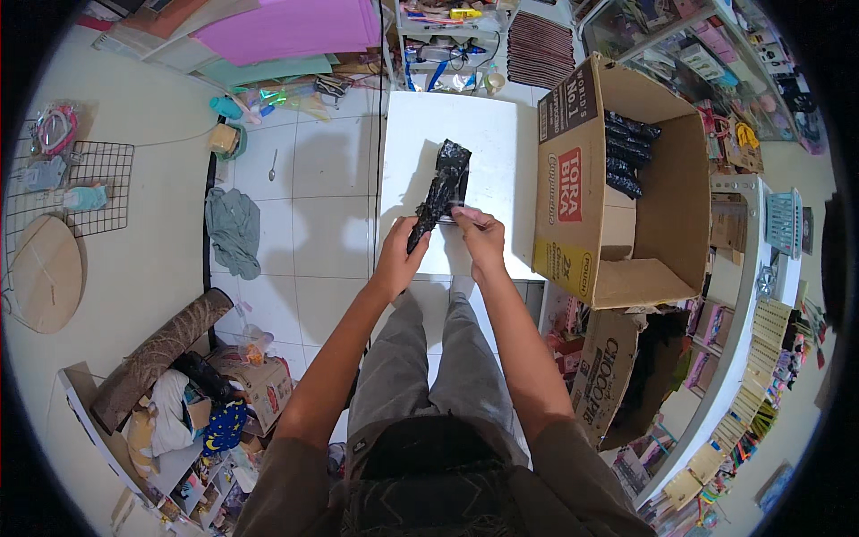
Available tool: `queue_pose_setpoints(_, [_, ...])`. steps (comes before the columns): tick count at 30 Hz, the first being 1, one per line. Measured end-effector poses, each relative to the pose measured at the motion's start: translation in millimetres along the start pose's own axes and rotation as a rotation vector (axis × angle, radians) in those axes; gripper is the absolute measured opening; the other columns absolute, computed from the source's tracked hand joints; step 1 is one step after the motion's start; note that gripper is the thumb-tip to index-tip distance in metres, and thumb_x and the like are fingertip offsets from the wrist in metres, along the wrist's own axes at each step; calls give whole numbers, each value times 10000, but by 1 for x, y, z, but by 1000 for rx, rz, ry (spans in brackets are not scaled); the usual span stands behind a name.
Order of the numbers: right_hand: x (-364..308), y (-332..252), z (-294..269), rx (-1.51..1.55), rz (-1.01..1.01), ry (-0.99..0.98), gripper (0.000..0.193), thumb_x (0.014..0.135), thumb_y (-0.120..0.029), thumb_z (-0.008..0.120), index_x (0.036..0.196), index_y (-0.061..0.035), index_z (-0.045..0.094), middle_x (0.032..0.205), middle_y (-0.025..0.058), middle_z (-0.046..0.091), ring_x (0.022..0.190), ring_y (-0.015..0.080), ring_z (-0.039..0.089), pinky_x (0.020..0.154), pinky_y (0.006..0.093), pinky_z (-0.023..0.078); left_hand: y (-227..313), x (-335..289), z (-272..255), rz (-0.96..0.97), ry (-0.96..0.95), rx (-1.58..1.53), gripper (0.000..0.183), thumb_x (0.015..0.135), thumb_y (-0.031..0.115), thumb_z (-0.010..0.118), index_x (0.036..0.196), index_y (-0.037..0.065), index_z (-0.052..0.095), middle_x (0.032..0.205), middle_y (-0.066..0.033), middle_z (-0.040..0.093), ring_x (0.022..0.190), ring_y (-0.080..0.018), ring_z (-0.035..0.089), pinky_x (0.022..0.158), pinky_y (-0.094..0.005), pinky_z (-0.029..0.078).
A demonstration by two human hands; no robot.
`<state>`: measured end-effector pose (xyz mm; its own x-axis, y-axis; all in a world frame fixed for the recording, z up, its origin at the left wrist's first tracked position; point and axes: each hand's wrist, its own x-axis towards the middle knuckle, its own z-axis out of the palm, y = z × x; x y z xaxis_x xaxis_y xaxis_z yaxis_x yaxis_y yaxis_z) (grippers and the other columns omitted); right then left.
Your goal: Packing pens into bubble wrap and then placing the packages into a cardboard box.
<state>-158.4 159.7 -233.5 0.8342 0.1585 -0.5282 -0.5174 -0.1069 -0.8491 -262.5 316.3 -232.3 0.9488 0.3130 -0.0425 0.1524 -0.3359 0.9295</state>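
A long, narrow package wrapped in crinkled, shiny black plastic (449, 176) is held at a slant above a white tabletop (501, 134). My left hand (398, 255) is closed round its lower left end. At its lower right edge, my right hand (480, 234) pinches the plastic with thumb and fingers. What is inside the wrapping does not show. To the right stands an open cardboard box (571, 206), with several similar black bundles (629, 148) lying in its far part.
Another open carton (608, 371) sits below the big box. Crowded shelves (752, 340) line the right side. Left on the tiled floor lie a grey cloth (234, 231) and a spoon (273, 166). A rolled brown mat (161, 358) rests over a cluttered shelf.
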Motion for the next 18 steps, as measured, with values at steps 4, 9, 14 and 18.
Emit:
queue_pose_setpoints(4, [-25,-12,4,99,218,40,184,1017,-136,817,1168,-37,854,1130,47,828,1017,141,730,933,342,572,1,-9,5,-213,-58,-113,244,1102,113,697,1281,-30,615,980,-155,682,839,-247,682,750,-384,541])
queue_pose_setpoints(9, [-29,13,7,268,213,105,156,998,-127,861,1122,-33,871,1018,31,817,883,103,681,799,283,527,5,-18,15,-252,-66,-179,273,1121,130,690,1327,-31,611,900,-112,695,726,-176,655,651,-343,530])
queue_pose_setpoints(14, [-24,30,11,248,169,118,160,1006,-123,851,1136,-32,873,1044,29,828,899,98,684,817,282,524,-3,-21,18,-239,-46,-191,289,1121,126,686,1350,-38,622,921,-118,715,728,-169,675,658,-334,548])
queue_pose_setpoints(18, [-24,34,10,337,199,81,162,1019,-140,841,1144,-43,875,1057,20,833,908,98,686,843,293,524,-10,-33,16,-121,46,-105,216,1151,156,662,1313,14,669,882,-19,667,702,-76,603,609,-281,510])
